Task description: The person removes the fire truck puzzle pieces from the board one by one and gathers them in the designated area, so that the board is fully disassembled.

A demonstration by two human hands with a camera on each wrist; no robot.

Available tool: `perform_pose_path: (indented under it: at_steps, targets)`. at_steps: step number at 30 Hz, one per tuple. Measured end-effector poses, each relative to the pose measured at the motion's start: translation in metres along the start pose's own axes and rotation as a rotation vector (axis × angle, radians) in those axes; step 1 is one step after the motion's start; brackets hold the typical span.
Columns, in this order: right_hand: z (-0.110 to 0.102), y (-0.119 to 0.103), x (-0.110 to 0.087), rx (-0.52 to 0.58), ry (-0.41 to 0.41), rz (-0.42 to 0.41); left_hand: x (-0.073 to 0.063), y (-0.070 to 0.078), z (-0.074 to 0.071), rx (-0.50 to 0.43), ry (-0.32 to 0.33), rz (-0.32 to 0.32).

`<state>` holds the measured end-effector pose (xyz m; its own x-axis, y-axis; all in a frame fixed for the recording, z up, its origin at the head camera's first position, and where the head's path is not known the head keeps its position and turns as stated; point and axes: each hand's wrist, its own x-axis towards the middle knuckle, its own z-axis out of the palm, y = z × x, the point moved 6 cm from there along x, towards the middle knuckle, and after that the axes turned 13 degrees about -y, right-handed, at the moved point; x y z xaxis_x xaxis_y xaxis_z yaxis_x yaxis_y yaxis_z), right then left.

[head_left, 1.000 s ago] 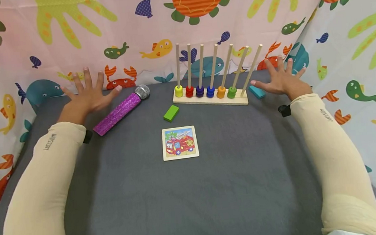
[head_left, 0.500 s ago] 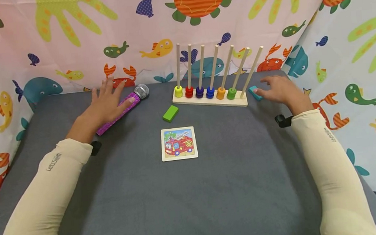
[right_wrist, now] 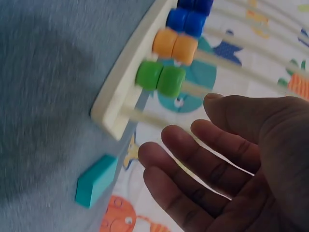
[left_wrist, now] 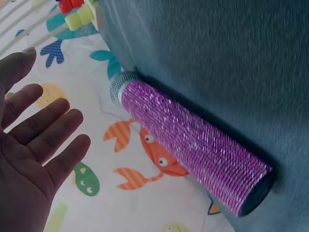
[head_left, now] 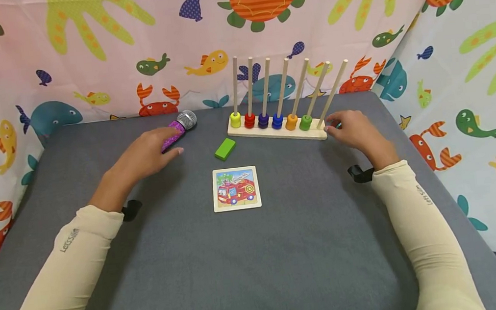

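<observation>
My left hand point(head_left: 143, 154) hovers above a purple glittery microphone point(head_left: 173, 137), covering its lower part in the head view. In the left wrist view, its extended fingers stay apart from the microphone point(left_wrist: 193, 145), which lies on the grey cloth. My right hand point(head_left: 356, 129) is at the right end of a wooden bead rack point(head_left: 277, 133), over a teal block point(right_wrist: 96, 181) that it mostly hides in the head view. Loosely bent fingers with nothing between them show in the right wrist view; the block lies apart from them.
A green block point(head_left: 225, 149) lies between microphone and rack. Nearer sits a square fire-engine puzzle point(head_left: 236, 189). The rack's upright pegs point(head_left: 284, 88) carry coloured beads at their bases, except the rightmost. A printed sea-animal curtain point(head_left: 202, 41) borders the grey table point(head_left: 258, 267).
Both hands have drawn back from the curtain toward the table's middle. The left has come over the microphone; the right has moved inward over the teal block. The objects have not moved.
</observation>
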<state>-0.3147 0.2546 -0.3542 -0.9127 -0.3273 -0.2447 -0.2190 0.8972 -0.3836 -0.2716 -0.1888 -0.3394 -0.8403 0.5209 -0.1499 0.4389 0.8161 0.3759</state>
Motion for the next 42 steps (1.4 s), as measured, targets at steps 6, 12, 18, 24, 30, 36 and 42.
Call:
perform_pose_path:
  at_steps: [6, 12, 18, 24, 30, 36, 42]
  targets:
    - [0.014, -0.028, -0.008, 0.094, -0.014, -0.111, -0.011, 0.017, 0.017, 0.011, -0.004, 0.04]
    - [0.026, -0.054, -0.013, 0.167, -0.051, -0.158, -0.027, 0.041, 0.031, 0.037, 0.012, 0.126]
    - [0.04, -0.077, -0.007, 0.198, -0.094, -0.246, -0.032, 0.053, 0.052, -0.017, -0.072, 0.174]
    - [0.056, -0.103, 0.004, 0.206, -0.134, -0.348, -0.032, 0.076, 0.07, -0.04, -0.136, 0.272]
    - [0.073, -0.12, 0.011, 0.217, -0.188, -0.395, -0.025, 0.091, 0.087, -0.048, -0.204, 0.349]
    - [0.087, -0.136, 0.017, 0.232, -0.24, -0.445, -0.023, 0.098, 0.102, 0.048, -0.259, 0.391]
    - [0.099, -0.146, 0.02, 0.232, -0.274, -0.477, -0.018, 0.101, 0.111, 0.064, -0.322, 0.426]
